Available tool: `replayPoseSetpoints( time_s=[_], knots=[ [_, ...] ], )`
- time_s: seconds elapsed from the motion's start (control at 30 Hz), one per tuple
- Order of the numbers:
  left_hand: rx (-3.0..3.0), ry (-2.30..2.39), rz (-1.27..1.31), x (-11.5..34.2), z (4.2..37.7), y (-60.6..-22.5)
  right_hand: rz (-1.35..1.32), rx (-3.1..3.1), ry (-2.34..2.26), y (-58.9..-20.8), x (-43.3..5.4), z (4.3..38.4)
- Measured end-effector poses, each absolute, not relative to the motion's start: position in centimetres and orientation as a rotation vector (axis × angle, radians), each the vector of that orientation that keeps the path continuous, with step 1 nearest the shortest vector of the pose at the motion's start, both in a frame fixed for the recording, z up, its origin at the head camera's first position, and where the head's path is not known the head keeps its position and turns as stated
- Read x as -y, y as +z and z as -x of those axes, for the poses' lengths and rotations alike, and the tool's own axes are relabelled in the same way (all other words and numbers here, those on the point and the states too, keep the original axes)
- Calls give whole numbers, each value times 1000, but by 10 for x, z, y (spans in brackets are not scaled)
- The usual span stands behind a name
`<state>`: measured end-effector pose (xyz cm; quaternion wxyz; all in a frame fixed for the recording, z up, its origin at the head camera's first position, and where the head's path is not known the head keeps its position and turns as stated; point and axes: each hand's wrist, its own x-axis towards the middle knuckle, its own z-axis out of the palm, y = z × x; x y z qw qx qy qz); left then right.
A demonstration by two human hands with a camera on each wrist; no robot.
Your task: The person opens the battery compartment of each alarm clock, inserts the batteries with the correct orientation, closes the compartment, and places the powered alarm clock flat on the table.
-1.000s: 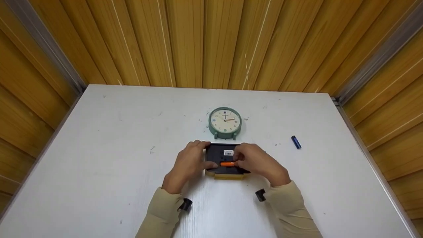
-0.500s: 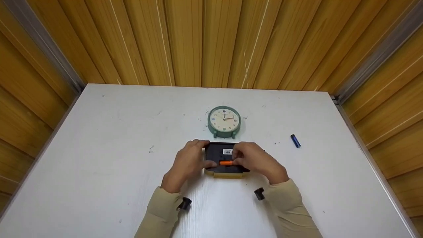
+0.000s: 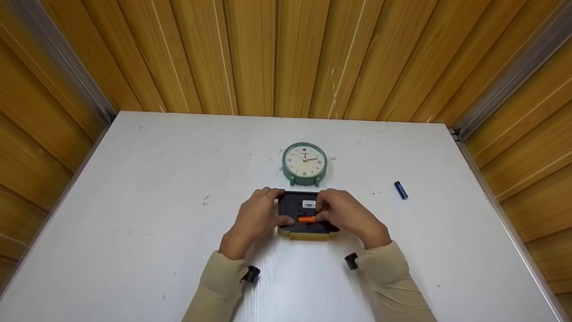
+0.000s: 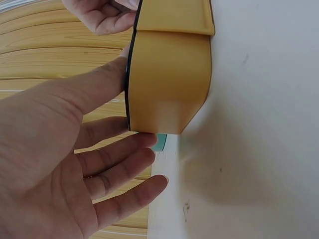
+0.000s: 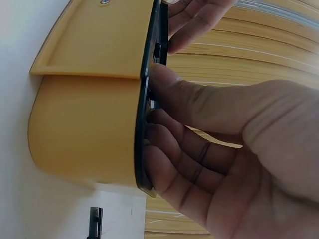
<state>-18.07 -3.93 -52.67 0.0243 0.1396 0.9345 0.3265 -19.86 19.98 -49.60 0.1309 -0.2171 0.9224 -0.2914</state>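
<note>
Left hand (image 3: pixel 254 217) has the yellow case (image 3: pixel 306 211) clasped, thumb on its black back, just below frame centre! Right hand (image 3: pixel 351 217), fingers curled, puts its thumb to the orange battery (image 3: pixel 306 219); pinching it? Can't tell. Green clock (image 3: pixel 304 163) above, blue battery (image 3: pixel 401 190) right of centre on the tabletop (image 3: pixel 134 201).

Small booth-like workspace, white table (image 3: pixel 134 201), wood-patterned panels (image 3: pixel 290 58) on three sides, metal corner strips (image 3: pixel 514 78)

Two hands (image 3: pixel 254 217) (image 3: pixel 351 215), two batteries (image 3: pixel 306 219) (image 3: pixel 401 190), one clock (image 3: pixel 305 163), one yellow case (image 3: pixel 309 236).
</note>
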Motion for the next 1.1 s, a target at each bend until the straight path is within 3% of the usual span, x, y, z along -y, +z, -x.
replayPoseSetpoints(
  time_s=[1.1],
  knots=[
    [-2900, 995, -411, 38, 180, -526, 569, -2727, -749, -501, -188, 199]
  ],
)
